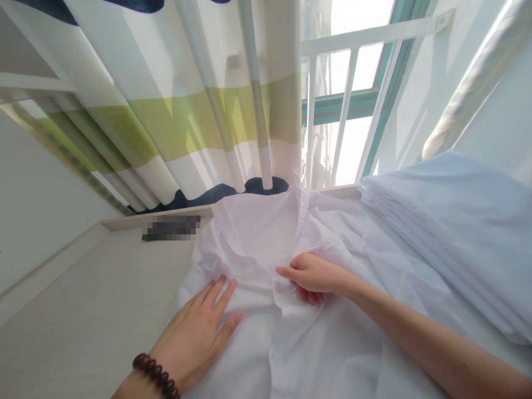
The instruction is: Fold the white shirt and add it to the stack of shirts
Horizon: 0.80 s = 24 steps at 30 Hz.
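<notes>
A white shirt [257, 238] lies spread on a pale table [83, 310], its collar end toward the window. My left hand [199, 332], with a dark bead bracelet at the wrist, rests flat on the shirt's left side, fingers stretched out. My right hand [311, 274] reaches in from the right and its fingers are curled into a fold of the shirt near the front opening, pinching the cloth.
A tall stack of folded white garments [449, 233] sits at the right. A striped green, white and navy curtain [187, 122] hangs behind the table. A white window railing [344, 111] stands at the back. A small dark object [170, 228] lies by the table's far edge.
</notes>
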### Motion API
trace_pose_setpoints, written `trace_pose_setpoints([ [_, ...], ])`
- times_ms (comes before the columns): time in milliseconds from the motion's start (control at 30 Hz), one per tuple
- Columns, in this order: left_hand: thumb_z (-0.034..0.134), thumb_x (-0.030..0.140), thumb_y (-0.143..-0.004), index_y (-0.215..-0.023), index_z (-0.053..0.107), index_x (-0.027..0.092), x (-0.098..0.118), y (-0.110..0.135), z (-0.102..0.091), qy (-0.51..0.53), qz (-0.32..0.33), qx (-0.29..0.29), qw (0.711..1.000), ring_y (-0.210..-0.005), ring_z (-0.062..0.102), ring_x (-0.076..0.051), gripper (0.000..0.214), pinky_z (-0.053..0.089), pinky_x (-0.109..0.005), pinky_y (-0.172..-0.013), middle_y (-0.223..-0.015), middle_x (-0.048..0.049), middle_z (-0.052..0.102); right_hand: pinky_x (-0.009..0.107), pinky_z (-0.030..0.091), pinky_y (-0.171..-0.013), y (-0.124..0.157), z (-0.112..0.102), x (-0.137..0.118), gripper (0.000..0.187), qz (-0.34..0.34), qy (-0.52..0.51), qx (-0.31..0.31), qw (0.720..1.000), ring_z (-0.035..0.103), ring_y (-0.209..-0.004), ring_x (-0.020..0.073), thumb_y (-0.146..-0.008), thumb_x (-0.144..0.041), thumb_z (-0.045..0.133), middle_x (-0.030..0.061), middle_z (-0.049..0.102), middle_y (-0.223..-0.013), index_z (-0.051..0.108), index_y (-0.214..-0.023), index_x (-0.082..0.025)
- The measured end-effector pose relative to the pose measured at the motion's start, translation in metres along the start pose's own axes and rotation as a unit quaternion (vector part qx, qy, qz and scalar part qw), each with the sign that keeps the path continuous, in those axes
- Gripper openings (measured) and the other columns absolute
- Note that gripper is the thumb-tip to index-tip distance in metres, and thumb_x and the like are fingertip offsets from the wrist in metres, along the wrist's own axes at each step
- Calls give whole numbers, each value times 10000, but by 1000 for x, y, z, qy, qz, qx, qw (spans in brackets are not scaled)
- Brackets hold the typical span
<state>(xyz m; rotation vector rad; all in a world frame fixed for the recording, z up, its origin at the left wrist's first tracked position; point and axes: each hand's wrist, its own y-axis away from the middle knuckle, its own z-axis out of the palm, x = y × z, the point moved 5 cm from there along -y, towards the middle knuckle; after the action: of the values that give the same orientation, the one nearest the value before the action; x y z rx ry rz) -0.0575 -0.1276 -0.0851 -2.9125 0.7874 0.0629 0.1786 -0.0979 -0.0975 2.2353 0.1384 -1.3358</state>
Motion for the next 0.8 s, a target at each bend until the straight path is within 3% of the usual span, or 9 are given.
trace_pose_setpoints([
  [67,243,506,-957,-1167,675,248,1,-13,-14,21,-31,-44,998,-952,697,-278,545,533,-388,-763,-1152,-112,703,222,354,-312,1,-3,-5,446,18,26,-11,999,487,-319,110,-864,-516,482,37,636,-495,512,-542,-209],
  [133,220,499,-957,-876,741,232,2,-40,-25,46,-53,-102,992,-695,711,-240,591,499,-320,-607,-836,-101,758,234,374,-359,-1,-12,-17,443,10,90,17,996,513,-342,118,-881,-471,475,55,650,-508,518,-532,-201],
  [233,308,579,-899,-634,684,177,-4,-90,-35,50,-130,-91,986,-604,685,-252,612,448,-297,-536,-696,-150,731,261,395,-468,-9,-30,-37,466,-44,241,168,955,584,-444,151,-913,-395,437,88,653,-525,527,-505,-189],
  [300,368,620,-858,-583,635,156,-12,-115,-22,123,-231,-130,956,-505,646,-252,602,433,-301,-507,-546,-154,675,288,387,-525,-16,-34,-42,458,-56,333,267,903,638,-571,199,-924,-382,415,116,671,-588,582,-551,-176],
  [333,409,615,-843,-576,617,151,-15,-122,-10,186,-279,-172,926,-451,621,-252,574,425,-303,-483,-481,-148,641,299,379,-543,-20,-32,-40,447,-50,366,295,881,653,-634,222,-926,-383,408,128,685,-636,615,-592,-169],
  [433,528,485,-823,-579,584,149,-18,-134,21,333,-322,-237,854,-346,553,-211,419,379,-280,-410,-433,-117,612,310,348,-556,-32,-21,-25,430,-30,400,300,866,659,-692,234,-929,-367,375,120,708,-726,668,-686,-168],
  [600,576,335,-818,-541,544,167,-28,-131,31,449,-279,-203,824,-374,575,-174,326,361,-243,-366,-577,-108,688,306,248,-509,-34,-13,-14,453,-29,401,291,868,624,-605,218,-912,-447,366,90,682,-656,646,-667,-187],
  [700,622,359,-806,-576,515,177,-31,-129,15,488,-252,-165,819,-421,604,-162,313,436,-245,-404,-689,-103,728,305,209,-506,-35,-13,-17,465,-38,406,289,866,601,-583,212,-899,-487,375,90,659,-614,601,-625,-187],
  [800,685,354,-769,-658,514,175,-22,-138,-9,522,-197,-74,826,-436,602,-145,272,466,-229,-407,-615,-49,683,302,192,-511,-36,-15,-16,308,-44,383,294,874,558,-556,182,-861,-329,420,67,640,-605,545,-615,-193],
])
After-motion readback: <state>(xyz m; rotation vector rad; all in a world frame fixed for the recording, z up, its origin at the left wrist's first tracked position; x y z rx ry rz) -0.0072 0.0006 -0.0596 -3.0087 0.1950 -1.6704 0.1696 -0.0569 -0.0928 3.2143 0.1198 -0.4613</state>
